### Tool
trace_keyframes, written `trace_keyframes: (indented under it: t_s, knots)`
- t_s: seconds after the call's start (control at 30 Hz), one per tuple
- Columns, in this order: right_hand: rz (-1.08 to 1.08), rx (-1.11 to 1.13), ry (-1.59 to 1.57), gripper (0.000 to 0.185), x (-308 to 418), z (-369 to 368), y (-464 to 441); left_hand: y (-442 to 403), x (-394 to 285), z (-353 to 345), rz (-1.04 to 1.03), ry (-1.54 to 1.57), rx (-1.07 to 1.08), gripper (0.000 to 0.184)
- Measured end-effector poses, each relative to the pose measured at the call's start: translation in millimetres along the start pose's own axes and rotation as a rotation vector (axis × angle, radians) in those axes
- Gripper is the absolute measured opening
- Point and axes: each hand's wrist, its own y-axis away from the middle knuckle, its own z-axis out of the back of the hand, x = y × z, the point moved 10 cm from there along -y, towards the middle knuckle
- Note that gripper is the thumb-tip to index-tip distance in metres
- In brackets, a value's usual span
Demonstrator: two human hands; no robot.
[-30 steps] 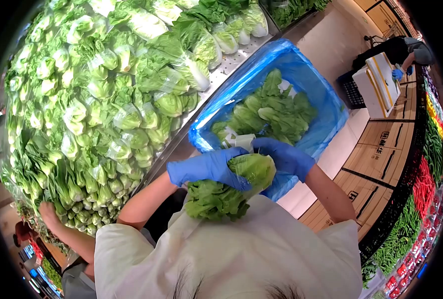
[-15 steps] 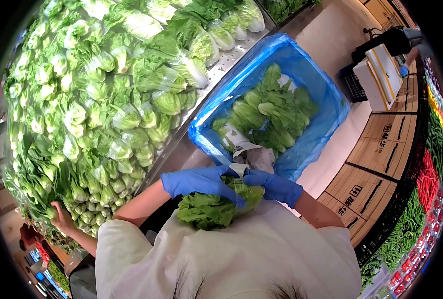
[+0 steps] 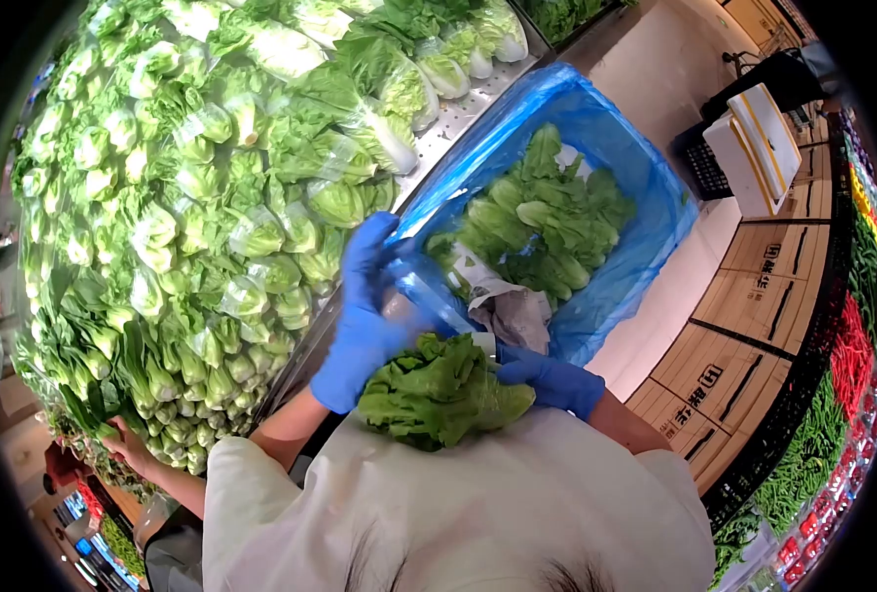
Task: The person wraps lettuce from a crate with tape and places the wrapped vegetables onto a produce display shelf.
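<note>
A leafy green lettuce [image 3: 438, 393] with its pale end to the right lies against the front of the white shirt. My right hand [image 3: 555, 383], in a blue glove, is closed at its far right side, around a small white-ended roll [image 3: 483, 342] that is partly hidden. My left hand [image 3: 360, 321], also gloved, is raised up and left of the lettuce. Its fingers seem pinched on a clear plastic strip [image 3: 434, 296] that runs down toward the roll; part of that hand is blurred. Beyond both hands, a crate lined with blue plastic [image 3: 646, 271] holds loose lettuce [image 3: 547, 217] and crumpled pale wrapping [image 3: 512, 314].
Wrapped cabbages and bok choy [image 3: 212, 207] fill the sloped display on the left. Another person's bare hand [image 3: 128, 444] touches greens there. Printed cartons [image 3: 734, 326] line the right-hand stand beside red chillies [image 3: 850, 345]. A white foam box [image 3: 754, 153] stands near another person.
My left hand has left the lettuce and moved up and left, drawing out a clear strip. The lettuce shows more of its leaves. My right hand stays by the roll.
</note>
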Motion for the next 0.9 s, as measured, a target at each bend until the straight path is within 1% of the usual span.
trace_keyframes:
  t_s: [0.03,0.07,0.13,0.17,0.2,0.27,0.3,0.37,0.4,0.47,0.5,0.57,0.6,0.67,0.7,0.77,0.8,0.87,0.9]
  knots:
    - [-0.01,0.019,0.039,0.063,-1.5,1.0,-1.8,2.7,-2.5,-15.4,-0.021,0.049,0.265,0.102]
    - [-0.017,0.037,0.077,0.065,-3.9,2.8,-3.2,2.8,-0.4,-14.8,-0.02,0.05,0.268,0.102]
    - [-0.02,0.002,0.075,0.066,-10.6,21.7,-4.0,1.5,22.8,-20.6,0.253,-0.026,0.276,0.088]
    - [-0.029,-0.027,0.074,0.066,-13.3,29.6,-3.4,13.4,39.7,-26.6,0.548,0.023,0.368,0.08]
    - [-0.03,-0.029,0.073,0.066,-11.0,24.2,-2.9,16.4,47.3,-26.4,0.549,0.025,0.367,0.08]
    - [0.032,0.076,0.081,0.065,2.5,-2.8,-2.5,65.4,90.3,-45.1,0.885,-0.115,0.754,0.078]
    - [0.032,0.076,0.081,0.065,1.4,-0.9,-3.2,68.8,79.5,-45.2,0.886,-0.115,0.755,0.078]
    - [0.003,0.005,0.07,0.064,-5.3,11.6,-4.7,84.0,50.9,-49.2,0.931,-0.138,0.872,0.074]
    - [0.001,0.004,0.07,0.064,-5.6,11.0,-4.4,85.3,53.5,-47.9,0.932,-0.136,0.871,0.074]
    - [-0.01,-0.072,0.067,0.066,-4.7,15.7,-5.2,91.5,55.0,-52.3,0.915,-0.061,0.946,0.063]
    - [-0.013,-0.072,0.068,0.066,-5.2,18.8,-7.6,90.2,55.1,-54.4,0.914,-0.058,0.943,0.063]
    - [0.162,-0.141,0.326,0.067,15.0,34.7,-12.4,83.9,54.3,-61.8,0.884,-0.122,0.959,0.051]
    - [0.162,-0.14,0.328,0.067,16.2,37.8,-14.3,83.8,50.6,-63.3,0.882,-0.122,0.958,0.051]
    - [0.174,-0.163,0.483,0.071,20.5,41.9,-15.9,83.4,45.3,-60.2,0.961,-0.078,0.862,0.039]
    - [0.177,-0.165,0.484,0.071,21.3,41.2,-15.7,82.5,42.6,-60.0,0.959,-0.078,0.865,0.039]
    - [0.131,-0.146,0.544,0.069,18.2,37.4,-18.0,92.8,41.7,-58.7,1.087,-0.022,0.913,0.039]
    - [0.132,-0.144,0.545,0.069,24.8,33.1,-19.9,91.6,44.4,-57.3,1.086,-0.024,0.911,0.039]
    - [-0.016,-0.159,0.512,0.064,36.3,22.0,-23.8,89.7,49.6,-61.4,1.076,0.082,0.947,0.038]
    - [-0.01,-0.162,0.512,0.064,47.0,9.1,-22.7,88.4,51.2,-62.6,1.074,0.079,0.953,0.038]
